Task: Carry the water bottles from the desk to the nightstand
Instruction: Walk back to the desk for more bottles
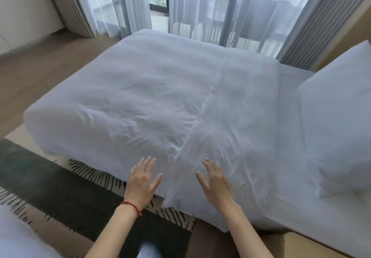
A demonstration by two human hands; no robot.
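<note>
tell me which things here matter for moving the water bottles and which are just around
For the job: left hand and right hand, both open and empty. No bottles, desk or nightstand in view.

Just around: white duvet, pillow, striped rug, sheer curtains, red bracelet.

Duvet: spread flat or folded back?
Spread. The duvet covers the bed to its foot, wrinkled, with one lengthwise crease; both hands, left and right, lie open on its near edge.

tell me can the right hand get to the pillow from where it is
Probably yes: the right hand lies open on the duvet, and only flat bedding lies between it and the pillow.
</note>
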